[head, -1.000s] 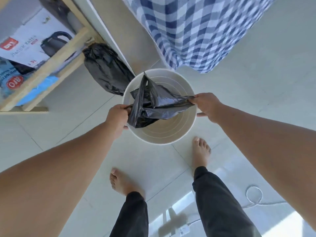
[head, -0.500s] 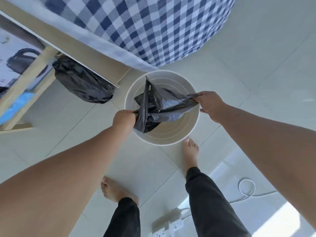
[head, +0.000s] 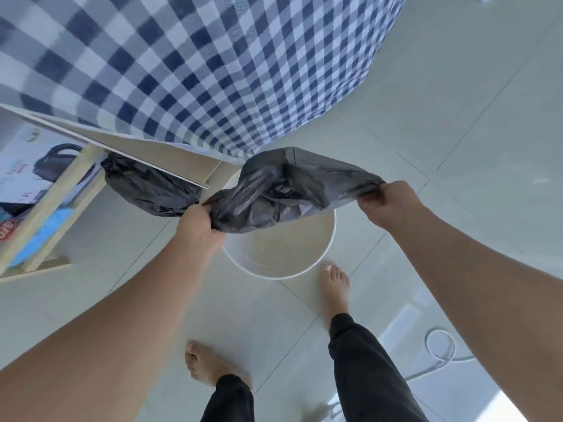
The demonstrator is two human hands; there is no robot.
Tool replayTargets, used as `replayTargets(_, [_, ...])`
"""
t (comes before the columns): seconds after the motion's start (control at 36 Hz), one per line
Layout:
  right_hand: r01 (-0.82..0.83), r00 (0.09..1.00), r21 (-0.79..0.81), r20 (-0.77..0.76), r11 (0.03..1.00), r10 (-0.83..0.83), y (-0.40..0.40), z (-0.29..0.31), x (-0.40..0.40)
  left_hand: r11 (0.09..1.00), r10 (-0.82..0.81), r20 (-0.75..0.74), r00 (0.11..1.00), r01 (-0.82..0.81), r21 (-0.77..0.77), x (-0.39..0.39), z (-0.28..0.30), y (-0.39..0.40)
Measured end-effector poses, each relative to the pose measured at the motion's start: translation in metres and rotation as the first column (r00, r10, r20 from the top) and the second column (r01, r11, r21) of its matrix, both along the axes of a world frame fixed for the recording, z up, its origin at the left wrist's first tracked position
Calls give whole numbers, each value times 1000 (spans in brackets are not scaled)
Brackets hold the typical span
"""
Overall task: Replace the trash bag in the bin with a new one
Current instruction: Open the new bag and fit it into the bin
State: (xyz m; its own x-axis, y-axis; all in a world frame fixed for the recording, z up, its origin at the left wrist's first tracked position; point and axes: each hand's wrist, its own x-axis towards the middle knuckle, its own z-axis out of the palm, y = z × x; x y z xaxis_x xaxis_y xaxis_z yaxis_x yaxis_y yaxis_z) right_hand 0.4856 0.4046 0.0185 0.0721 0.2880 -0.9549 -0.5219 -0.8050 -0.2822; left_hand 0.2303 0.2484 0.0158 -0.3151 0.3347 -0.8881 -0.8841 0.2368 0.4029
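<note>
thin, limp black bag [head: 283, 193] — left hand [head: 199, 223] at nine o'clock, right hand [head: 388, 202] at three, each pinching its hem above the bin [head: 307, 263]; likely light and slippery — best gripped at the rim.

Left hand [head: 199, 222], right hand [head: 388, 202] clenched.

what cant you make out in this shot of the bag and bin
Head view, the only one:
- Far rim and much of the inside of the white bin: covered by the black bag stretched between left hand and right hand.
- Box print: blurred, cut by the left edge.
- Second black bag: contents unseen.
</note>
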Motion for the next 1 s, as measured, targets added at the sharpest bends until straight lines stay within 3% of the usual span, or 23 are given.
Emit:
replayTargets(0.11, [-29, 998, 51, -60, 998, 32, 7, 7, 2, 996, 84, 22, 996, -83, -29, -17, 6, -14])
replayTargets(0.19, [-157, 985, 39, -62, 987, 159, 3, 2, -1, 939, -279, -131, 951, 242, -244, -28, 8, -29])
replayTargets(0.28, [-388, 920, -9, 51, 921, 388, -2, -6, -5, 722, -677, -328, 659, 509, -469, -35, 6, -42])
replayTargets(0.31, [-432, 898, -33, 72, 901, 433, -3, -7, -7, 663, -743, -355, 568, 551, -507, -36, 5, -47])
replayTargets(0.36, [-429, 901, -73, 40, 900, 433, -2, -6, -7, 610, -791, -368, 488, 585, -535, -37, 5, -52])
replayTargets(0.5, [-119, 988, -73, -106, 990, 111, 7, -1, -16, 588, -808, -364, 463, 664, -462, -39, 2, -66])
replayTargets(0.58, [-224, 974, -66, -44, 972, 221, 7, -1, -17, 527, -844, -353, 405, 748, -404, -31, -2, -73])
replayTargets(0.67, [-387, 919, -19, 68, 922, 388, -1, -7, -16, 517, -848, -312, 429, 801, -303, -25, -10, -80])
replayTargets(0.72, [-457, 883, 13, 125, 889, 452, -8, -11, -16, 524, -845, -321, 428, 785, -331, -22, -17, -85])
replayTargets(0.78, [-602, 790, 47, 184, 797, 585, -13, -15, -19, 566, -823, -369, 433, 688, -454, -20, -24, -83])
replayTargets(0.83, [-779, 613, 42, 263, 626, 745, -20, -24, -19, 662, -743, -384, 548, 519, -541, -23, -31, -78])
replayTargets(0.92, [-973, 181, -56, 423, 224, 888, -32, -40, -10, 834, -374, -287, 882, 184, -521, -32, -39, -65])
replayTargets(0.97, [-986, -106, -167, 524, -20, 845, -41, -50, -2, 888, -235, -197, 952, 127, -442, -34, -36, -56])
replayTargets(1.0, [-972, -187, -224, 579, -65, 794, -44, -55, 0, 907, -185, -146, 972, 112, -406, -35, -36, -51])
